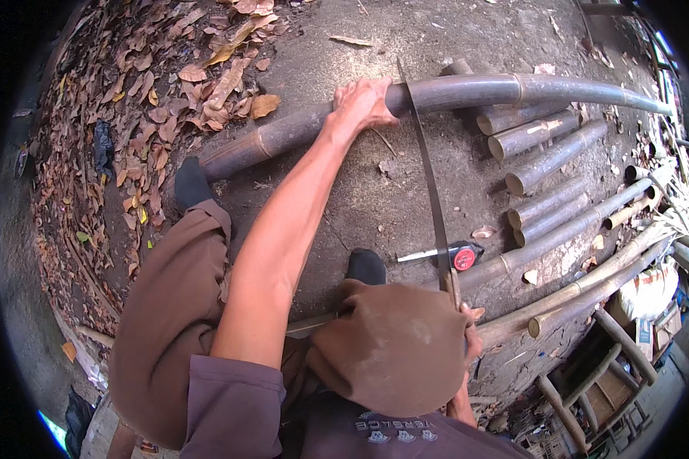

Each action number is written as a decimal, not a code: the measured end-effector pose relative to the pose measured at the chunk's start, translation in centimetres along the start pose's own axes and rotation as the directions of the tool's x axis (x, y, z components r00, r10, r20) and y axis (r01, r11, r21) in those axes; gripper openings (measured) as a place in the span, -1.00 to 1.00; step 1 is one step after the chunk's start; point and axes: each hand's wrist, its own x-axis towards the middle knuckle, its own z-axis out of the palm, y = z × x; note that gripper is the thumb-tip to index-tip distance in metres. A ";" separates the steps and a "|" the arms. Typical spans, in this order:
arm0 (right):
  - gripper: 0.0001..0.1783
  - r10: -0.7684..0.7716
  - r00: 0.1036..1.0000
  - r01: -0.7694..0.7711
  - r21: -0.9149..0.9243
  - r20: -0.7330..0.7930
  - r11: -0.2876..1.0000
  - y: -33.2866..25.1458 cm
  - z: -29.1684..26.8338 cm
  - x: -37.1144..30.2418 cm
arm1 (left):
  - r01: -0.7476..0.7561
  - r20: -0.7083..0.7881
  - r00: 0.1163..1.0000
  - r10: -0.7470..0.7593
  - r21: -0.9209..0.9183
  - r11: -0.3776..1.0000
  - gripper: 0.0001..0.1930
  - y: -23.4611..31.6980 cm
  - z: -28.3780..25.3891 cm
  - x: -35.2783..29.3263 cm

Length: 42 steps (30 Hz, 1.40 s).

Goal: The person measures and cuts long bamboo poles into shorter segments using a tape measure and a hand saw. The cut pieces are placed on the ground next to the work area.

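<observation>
A long dark bamboo pole [467, 92] runs across the far side of the ground. My left hand [365, 105] is closed over it from above, just left of a saw [430, 172]. The saw's long narrow blade crosses the pole, its tip beyond the far side. At the near end of the blade, my right hand [471, 336] grips the handle; my bent knee hides part of that hand. My left foot [192, 183], in a dark covering, is against the pole's left end. Beside the blade lies a black and red tape measure [465, 255] with some tape pulled out.
Several cut bamboo lengths [555, 157] lie to the right under and near the pole. Longer bamboo poles [574, 291] stretch along the near right, by a wooden frame [597, 390]. Dry leaves [142, 99] cover the ground at left. Pale sawdust [352, 57] is scattered beyond my left hand.
</observation>
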 end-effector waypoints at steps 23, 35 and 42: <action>-0.48 -0.180 0.971 0.164 -0.112 -0.157 0.980 -3.2 8.1 17.8 | -0.125 -0.207 0.973 0.105 -0.083 0.989 -0.45 1.6 0.5 -1.5; -0.51 -0.066 0.990 0.057 -0.078 -0.122 0.995 -4.7 8.3 20.4 | -0.154 -0.215 0.968 0.132 -0.089 0.984 -0.39 1.4 0.8 -0.6; -0.48 0.036 0.999 -0.038 -0.113 -0.022 0.993 0.3 1.2 1.2 | -0.068 -0.097 0.993 0.064 -0.034 0.997 -0.41 1.9 0.3 -1.6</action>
